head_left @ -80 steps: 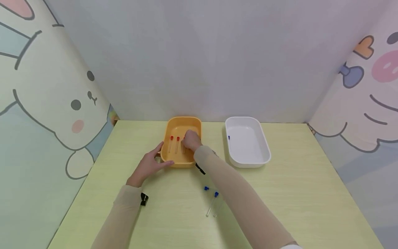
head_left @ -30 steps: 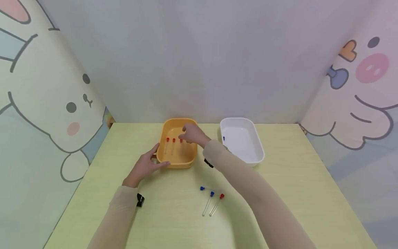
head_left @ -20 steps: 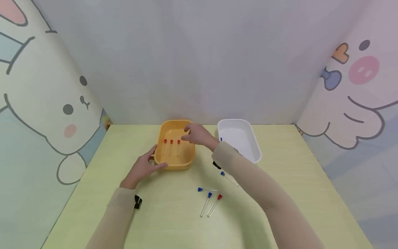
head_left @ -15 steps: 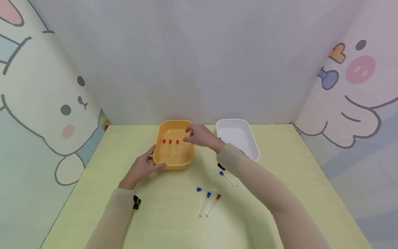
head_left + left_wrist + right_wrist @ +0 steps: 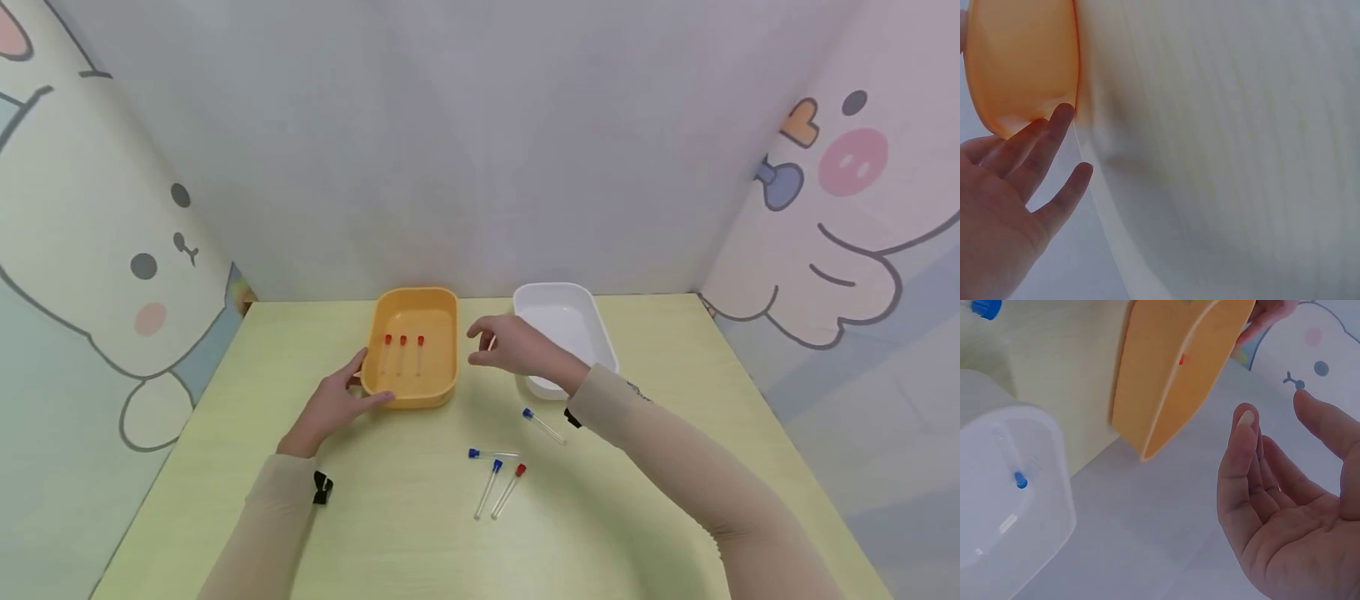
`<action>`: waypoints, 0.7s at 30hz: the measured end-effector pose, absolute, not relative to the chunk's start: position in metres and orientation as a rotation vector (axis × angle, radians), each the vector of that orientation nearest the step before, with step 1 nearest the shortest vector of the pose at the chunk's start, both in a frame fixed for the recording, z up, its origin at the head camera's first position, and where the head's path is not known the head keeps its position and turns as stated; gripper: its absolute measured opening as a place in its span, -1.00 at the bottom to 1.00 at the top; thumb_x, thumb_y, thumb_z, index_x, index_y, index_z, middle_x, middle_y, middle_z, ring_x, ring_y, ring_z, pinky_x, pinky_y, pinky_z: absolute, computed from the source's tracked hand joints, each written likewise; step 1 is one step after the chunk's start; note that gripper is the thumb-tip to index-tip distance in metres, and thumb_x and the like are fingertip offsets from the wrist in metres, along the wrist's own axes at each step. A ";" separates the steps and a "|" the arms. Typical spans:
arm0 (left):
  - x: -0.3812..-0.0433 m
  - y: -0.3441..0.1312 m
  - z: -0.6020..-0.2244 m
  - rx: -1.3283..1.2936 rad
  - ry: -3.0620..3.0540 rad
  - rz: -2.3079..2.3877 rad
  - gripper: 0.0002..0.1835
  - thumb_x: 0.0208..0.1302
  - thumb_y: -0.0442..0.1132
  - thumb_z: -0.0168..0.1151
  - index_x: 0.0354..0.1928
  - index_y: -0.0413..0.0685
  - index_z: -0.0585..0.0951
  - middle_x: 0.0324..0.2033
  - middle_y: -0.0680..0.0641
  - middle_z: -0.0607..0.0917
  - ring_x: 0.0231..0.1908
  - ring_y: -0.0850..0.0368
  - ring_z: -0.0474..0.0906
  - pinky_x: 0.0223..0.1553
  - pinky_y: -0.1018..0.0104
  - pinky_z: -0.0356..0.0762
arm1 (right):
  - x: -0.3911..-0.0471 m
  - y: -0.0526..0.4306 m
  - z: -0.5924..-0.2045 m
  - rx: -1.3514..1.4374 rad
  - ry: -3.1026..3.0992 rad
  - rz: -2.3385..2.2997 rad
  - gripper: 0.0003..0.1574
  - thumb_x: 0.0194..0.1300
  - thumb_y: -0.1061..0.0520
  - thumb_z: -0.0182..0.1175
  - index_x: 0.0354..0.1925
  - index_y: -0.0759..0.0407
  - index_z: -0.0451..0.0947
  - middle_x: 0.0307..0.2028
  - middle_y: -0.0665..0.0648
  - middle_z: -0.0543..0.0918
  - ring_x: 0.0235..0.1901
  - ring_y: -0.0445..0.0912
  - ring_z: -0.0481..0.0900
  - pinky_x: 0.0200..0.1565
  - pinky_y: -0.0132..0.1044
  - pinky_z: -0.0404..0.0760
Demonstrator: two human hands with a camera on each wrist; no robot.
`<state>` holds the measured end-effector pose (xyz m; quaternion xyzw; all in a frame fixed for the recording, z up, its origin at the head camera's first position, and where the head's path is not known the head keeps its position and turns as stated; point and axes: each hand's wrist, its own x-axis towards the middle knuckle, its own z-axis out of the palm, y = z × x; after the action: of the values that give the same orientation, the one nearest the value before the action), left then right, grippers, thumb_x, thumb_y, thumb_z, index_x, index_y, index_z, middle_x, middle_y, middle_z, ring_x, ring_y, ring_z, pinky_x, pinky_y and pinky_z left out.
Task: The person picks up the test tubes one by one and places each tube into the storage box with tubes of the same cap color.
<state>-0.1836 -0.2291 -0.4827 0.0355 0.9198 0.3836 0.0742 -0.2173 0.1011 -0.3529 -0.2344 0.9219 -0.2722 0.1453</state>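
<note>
My left hand (image 5: 333, 408) rests at the near left corner of the orange tray (image 5: 453, 367), thumb against its front edge. In the left wrist view, fairly straight, spread fingers (image 5: 1041, 159) touch the tray's outer side. Inside it, three red-capped test tubes (image 5: 402, 354) lie side by side. My right hand (image 5: 517, 346) hovers between the two trays with thumb and fingertips apart, holding nothing. Below it, several clear test tubes lie loose on the table: three blue-capped, including one test tube (image 5: 544, 426) nearest the white tray, and one red-capped test tube (image 5: 509, 492).
The white tray (image 5: 600, 329) stands at the back, partly behind my right hand. A blue-capped tube (image 5: 1020, 480) shows inside it in the right wrist view. Both trays stand close to the back wall (image 5: 375, 150), and printed side panels flank the table (image 5: 360, 525).
My right hand has released a red-capped tube in the orange tray, lifted out and moved right, still empty. My left hand keeps its place on the tray. The head view has shifted slightly.
</note>
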 end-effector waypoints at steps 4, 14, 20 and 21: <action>-0.184 -0.229 -0.483 0.116 2.765 1.151 0.28 0.08 0.41 0.44 0.67 0.05 -0.03 0.45 -0.25 0.45 0.29 -0.19 0.50 0.23 -0.15 0.54 | -0.205 0.119 -0.357 -0.694 2.652 -0.815 -0.51 0.35 0.05 0.38 0.20 0.17 0.61 -0.20 0.07 0.74 -0.27 -0.14 0.66 -0.14 -0.29 0.64; -0.184 -0.233 -0.482 0.112 2.755 1.167 0.28 0.08 0.41 0.43 0.67 0.08 -0.04 0.47 -0.25 0.43 0.30 -0.20 0.49 0.25 -0.19 0.51 | -0.179 0.153 -0.375 -0.690 2.672 -0.829 -0.60 0.31 0.11 0.41 0.08 0.20 0.66 -0.26 0.03 0.72 -0.31 -0.16 0.64 -0.19 -0.34 0.63; -0.184 -0.231 -0.484 0.109 2.744 1.181 0.27 0.09 0.40 0.44 0.67 0.10 -0.04 0.48 -0.24 0.42 0.31 -0.21 0.49 0.27 -0.21 0.50 | -0.159 0.156 -0.391 -0.735 2.661 -0.813 -0.63 0.30 0.12 0.42 0.03 0.21 0.66 -0.31 0.01 0.70 -0.34 -0.23 0.59 -0.21 -0.38 0.60; -0.184 -0.231 -0.484 0.108 2.742 1.182 0.27 0.09 0.39 0.44 0.67 0.10 -0.04 0.48 -0.24 0.42 0.31 -0.21 0.49 0.27 -0.21 0.50 | -0.155 0.156 -0.393 -0.749 2.664 -0.804 -0.64 0.29 0.12 0.42 0.03 0.21 0.67 -0.32 0.00 0.70 -0.34 -0.23 0.58 -0.21 -0.39 0.59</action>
<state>-0.1842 -0.2307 -0.4837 0.0360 0.9150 0.3944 0.0767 -0.1553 0.1558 -0.3930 -0.2578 0.9166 -0.2767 0.1296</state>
